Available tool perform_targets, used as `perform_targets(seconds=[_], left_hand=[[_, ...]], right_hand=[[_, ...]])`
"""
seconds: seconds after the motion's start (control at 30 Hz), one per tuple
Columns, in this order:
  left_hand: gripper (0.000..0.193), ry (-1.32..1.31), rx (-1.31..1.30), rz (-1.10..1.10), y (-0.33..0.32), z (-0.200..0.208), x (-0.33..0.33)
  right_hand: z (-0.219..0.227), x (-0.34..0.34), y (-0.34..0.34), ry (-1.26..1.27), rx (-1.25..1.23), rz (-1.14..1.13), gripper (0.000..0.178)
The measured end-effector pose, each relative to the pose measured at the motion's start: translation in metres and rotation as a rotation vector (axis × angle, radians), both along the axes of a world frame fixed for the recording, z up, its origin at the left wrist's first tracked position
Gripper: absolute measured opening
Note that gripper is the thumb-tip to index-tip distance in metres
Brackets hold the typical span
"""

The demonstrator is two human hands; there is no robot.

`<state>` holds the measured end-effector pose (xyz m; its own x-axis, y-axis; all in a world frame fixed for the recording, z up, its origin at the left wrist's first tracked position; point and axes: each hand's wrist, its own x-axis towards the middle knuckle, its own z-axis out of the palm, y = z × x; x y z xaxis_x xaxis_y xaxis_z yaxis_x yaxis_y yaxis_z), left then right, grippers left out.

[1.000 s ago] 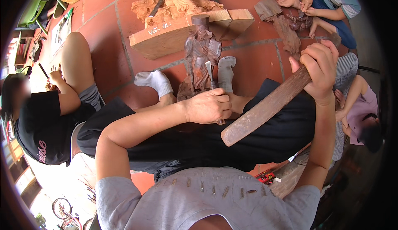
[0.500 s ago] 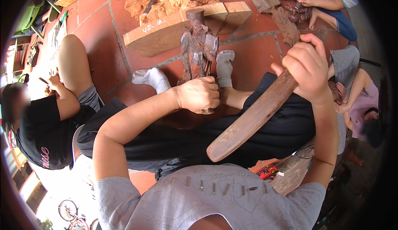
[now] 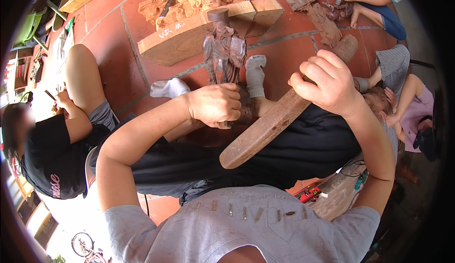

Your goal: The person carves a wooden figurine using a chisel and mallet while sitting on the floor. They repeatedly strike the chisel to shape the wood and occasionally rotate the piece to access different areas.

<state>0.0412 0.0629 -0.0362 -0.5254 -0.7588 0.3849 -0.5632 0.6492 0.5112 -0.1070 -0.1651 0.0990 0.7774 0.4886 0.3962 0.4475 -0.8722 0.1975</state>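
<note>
A dark carved wooden figure with a flat-topped hat (image 3: pixel 222 49) stands upright between my socked feet. My left hand (image 3: pixel 215 105) is closed around a chisel (image 3: pixel 226 124) in front of the figure's lower part; a short stub of it shows below my fist, and its blade is hard to make out. My right hand (image 3: pixel 326 84) grips a long wooden mallet (image 3: pixel 265 129) around its middle part. The mallet slants across my lap, its broad end low and to the right of the chisel, apparently apart from it.
Beyond the figure lie a thick pale wood slab (image 3: pixel 182 42) and an orange-toned carving (image 3: pixel 192 0). A dark wood piece (image 3: pixel 322 23) lies at the far right. People sit close on both sides, one in a black shirt (image 3: pixel 45 151) at left. Red tiles (image 3: pixel 106 31) cover the floor.
My right hand has moved left and down with the mallet, bringing its broad end lower and further left. My left hand has shifted slightly left with the chisel.
</note>
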Motion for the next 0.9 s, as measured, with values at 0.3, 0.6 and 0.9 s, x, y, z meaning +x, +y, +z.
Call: perform_targets(seconds=[0.3, 0.6, 0.9], left_hand=[[0.014, -0.107, -0.193, 0.279, 0.009, 0.000, -0.018], [0.016, -0.010, -0.181, 0.172, -0.009, -0.014, -0.027], [0.021, 0.052, -0.106, 0.122, -0.020, -0.007, -0.022]], right_hand=[[0.004, 0.001, -0.007, 0.003, -0.012, -0.067, 0.016], [0.007, 0.004, -0.011, 0.015, 0.049, -0.040, 0.016], [0.011, -0.001, -0.012, 0.049, 0.122, 0.004, 0.018]])
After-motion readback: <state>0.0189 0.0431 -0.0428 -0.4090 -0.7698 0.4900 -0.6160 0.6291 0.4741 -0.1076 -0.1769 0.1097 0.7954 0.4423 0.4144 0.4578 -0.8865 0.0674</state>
